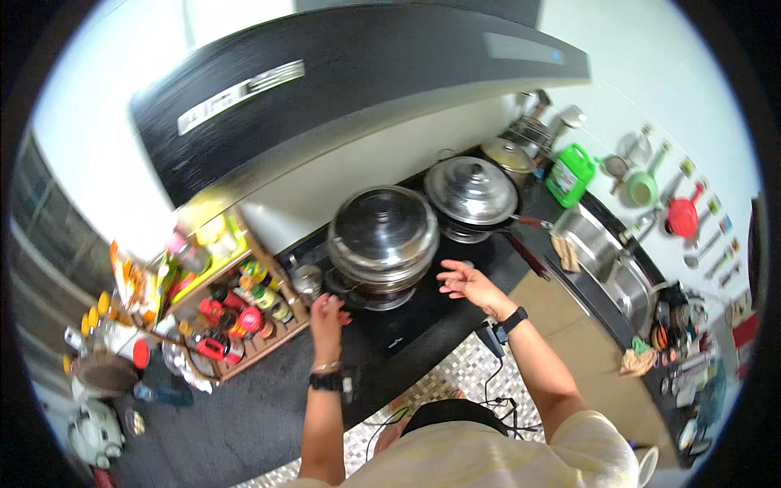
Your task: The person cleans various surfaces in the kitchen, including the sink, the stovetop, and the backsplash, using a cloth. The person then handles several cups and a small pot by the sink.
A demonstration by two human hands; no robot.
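Note:
A large stainless steel steamer pot [381, 235] with a domed lid stands on the black cooktop [396, 341]. My left hand [328, 317] is at the pot's lower left, close to its side handle, with fingers loosely bent; nothing shows in it. Just beyond those fingers is a small shiny container [307, 279], blurred. To the right of the pot, my right hand [468, 285] hovers over the cooktop, palm turned inward and fingers apart, holding nothing. Behind it on the right, a wok with a ridged metal lid [473, 190] has its dark handle [528, 253] pointing toward me.
A wooden rack [262, 341] of seasoning bottles stands left. The range hood [366, 79] overhangs the stove. A green jug [572, 175], a lidded pot [507, 155] and a steel sink [589, 238] are at right. Utensils, including a red ladle [682, 216], hang on the wall.

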